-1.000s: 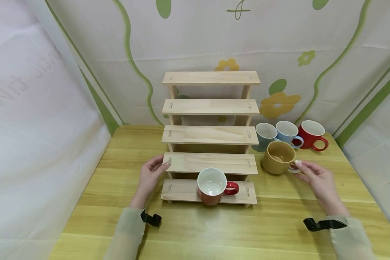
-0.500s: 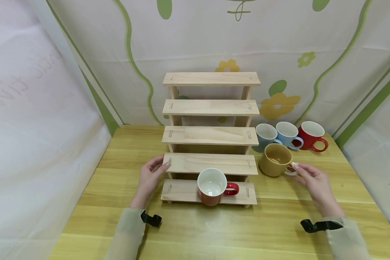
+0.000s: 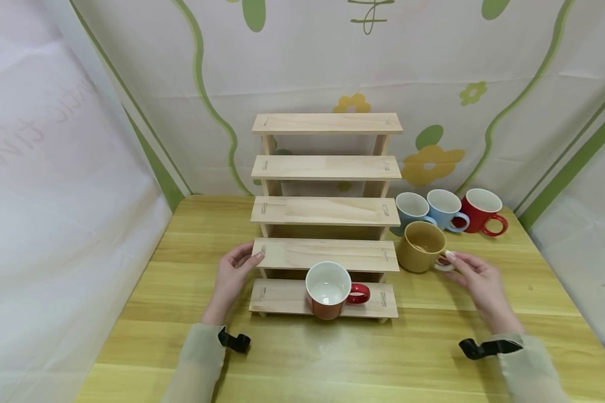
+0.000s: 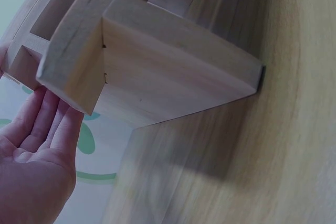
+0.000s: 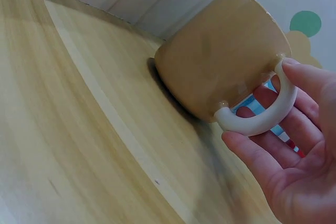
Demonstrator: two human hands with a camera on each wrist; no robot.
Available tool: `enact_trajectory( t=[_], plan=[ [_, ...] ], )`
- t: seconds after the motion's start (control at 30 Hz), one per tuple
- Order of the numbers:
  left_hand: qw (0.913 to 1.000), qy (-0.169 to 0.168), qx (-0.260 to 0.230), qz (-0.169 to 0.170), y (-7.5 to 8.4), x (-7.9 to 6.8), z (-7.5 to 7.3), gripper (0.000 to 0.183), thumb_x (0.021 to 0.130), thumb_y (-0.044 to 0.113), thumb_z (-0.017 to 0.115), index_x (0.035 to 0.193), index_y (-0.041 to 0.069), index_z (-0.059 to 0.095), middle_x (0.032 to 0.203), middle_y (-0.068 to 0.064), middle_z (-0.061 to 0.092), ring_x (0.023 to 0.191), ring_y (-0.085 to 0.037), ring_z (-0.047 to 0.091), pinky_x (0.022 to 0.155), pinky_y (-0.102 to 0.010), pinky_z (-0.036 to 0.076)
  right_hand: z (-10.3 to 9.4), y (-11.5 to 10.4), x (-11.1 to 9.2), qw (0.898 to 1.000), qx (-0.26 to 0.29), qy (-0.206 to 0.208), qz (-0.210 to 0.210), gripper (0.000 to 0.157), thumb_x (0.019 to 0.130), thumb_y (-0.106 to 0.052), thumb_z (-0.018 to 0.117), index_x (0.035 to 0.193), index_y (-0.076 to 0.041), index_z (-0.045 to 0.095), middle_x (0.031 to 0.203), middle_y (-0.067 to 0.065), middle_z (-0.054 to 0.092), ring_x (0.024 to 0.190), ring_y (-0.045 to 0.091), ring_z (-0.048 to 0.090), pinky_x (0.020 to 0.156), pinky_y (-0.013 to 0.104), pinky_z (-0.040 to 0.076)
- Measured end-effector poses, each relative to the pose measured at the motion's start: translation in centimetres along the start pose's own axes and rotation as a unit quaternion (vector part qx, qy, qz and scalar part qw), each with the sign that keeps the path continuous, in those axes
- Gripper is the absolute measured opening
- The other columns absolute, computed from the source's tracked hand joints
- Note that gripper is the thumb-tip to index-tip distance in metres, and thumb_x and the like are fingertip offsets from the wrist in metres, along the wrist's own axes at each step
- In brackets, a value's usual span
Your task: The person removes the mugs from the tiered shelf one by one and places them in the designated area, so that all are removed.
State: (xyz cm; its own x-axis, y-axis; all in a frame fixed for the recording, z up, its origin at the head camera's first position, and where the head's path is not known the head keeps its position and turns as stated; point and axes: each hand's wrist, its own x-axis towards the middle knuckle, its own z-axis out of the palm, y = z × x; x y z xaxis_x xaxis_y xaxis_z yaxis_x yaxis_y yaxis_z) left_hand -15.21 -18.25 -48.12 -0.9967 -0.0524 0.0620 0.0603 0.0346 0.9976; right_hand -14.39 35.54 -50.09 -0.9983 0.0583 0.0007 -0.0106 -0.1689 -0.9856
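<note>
My right hand pinches the white handle of a mustard-yellow mug, thumb and fingers round it. The mug is upright and low over the table, just right of a stepped wooden rack. My left hand holds the left end of the rack's second-lowest step, its thumb on top and its fingers underneath, as the left wrist view shows. On the lowest step stands a red mug with a white inside, its handle toward the right.
Behind the yellow mug stand a grey-blue mug, a light blue mug and another red mug. The wooden table meets a patterned cloth backdrop at the back.
My right hand has moved left with the yellow mug, bringing it nearer the rack. The left hand keeps its hold on the step, and the other mugs stay where they were.
</note>
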Motion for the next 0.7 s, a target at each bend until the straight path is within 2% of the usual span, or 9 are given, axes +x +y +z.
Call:
enact_trajectory(
  t=[0.37,0.7],
  plan=[
    [1.0000,-0.001,-0.003,-0.001,-0.2,0.0,0.0,0.040,0.096,0.012,0.074,0.131,-0.005,0.063,0.129,-0.019,0.063,0.112,-0.019,0.064,0.093,-0.025,0.054,1.0,0.6,-0.2,1.000,0.018,0.012,0.002,0.024,0.100,-0.010,0.067,0.120,0.002,0.072,0.114,0.004,0.074,0.103,0.014,0.070,0.087,0.032,0.056],
    [1.0000,0.002,-0.008,-0.001,-0.2,0.1,0.0,0.040,0.096,0.010,0.073,0.131,-0.006,0.062,0.128,-0.020,0.063,0.111,-0.018,0.064,0.094,-0.026,0.053,1.4,0.4,-0.3,0.999,0.013,0.031,0.024,0.029,0.099,-0.015,0.069,0.125,-0.001,0.071,0.114,0.000,0.072,0.103,0.012,0.070,0.088,0.031,0.056]
  ],
)
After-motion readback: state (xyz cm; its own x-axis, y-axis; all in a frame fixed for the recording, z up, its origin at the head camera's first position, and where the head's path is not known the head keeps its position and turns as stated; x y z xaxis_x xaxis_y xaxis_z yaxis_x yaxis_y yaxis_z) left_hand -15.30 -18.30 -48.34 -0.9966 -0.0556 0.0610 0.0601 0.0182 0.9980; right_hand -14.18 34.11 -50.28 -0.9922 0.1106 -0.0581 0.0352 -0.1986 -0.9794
